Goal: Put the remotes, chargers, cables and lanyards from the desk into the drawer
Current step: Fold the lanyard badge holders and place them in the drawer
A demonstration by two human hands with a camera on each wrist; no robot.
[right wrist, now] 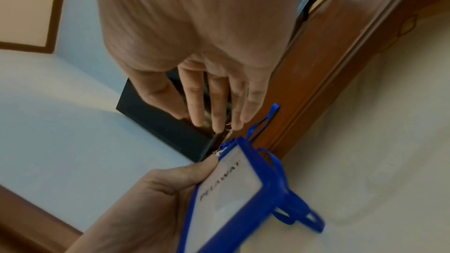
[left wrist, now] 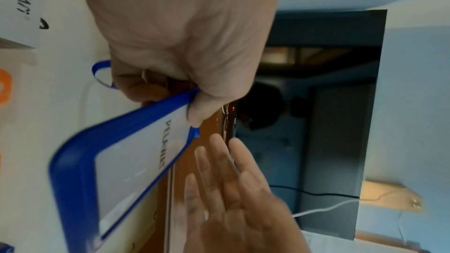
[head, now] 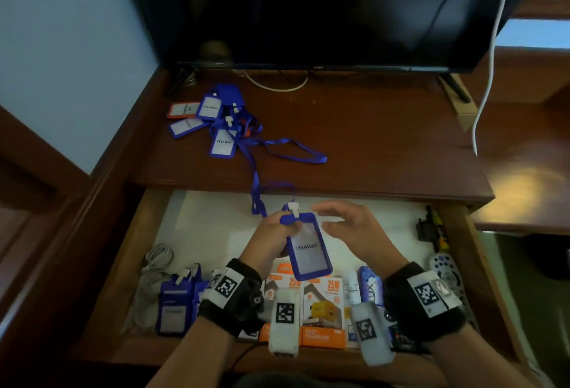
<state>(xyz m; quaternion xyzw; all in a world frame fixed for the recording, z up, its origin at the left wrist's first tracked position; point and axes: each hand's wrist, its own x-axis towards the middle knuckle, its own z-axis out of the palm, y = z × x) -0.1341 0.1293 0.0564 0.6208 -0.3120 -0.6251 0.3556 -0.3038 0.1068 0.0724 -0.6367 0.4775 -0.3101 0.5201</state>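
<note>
While we look down past our wrists, the drawer (head: pixel 148 227) lies open below us, its near edge lined with charger boxes (head: pixel 324 310), two badges (head: pixel 172 310), a coiled grey cable (head: pixel 157 261) at left and a remote (head: pixel 444 267) at right. Above these, our left hand (head: pixel 271 239) pinches the top edge of a blue badge holder (head: pixel 308 252) – thumb on its face, fingers curled behind. The holder hangs with its long axis running from the hand down toward us. Our right hand (head: pixel 351 227) hovers just beside it, fingers straight and spread, holding nothing. The strap (head: pixel 257 190) is what matters next: it runs away from the left hand, up over the table (head: pixel 385 141) edge, back to the pile of lanyards (head: pixel 216 119) at far left. We judge the right hand nearer – it should gather that trailing strap before the badge goes down.
</note>
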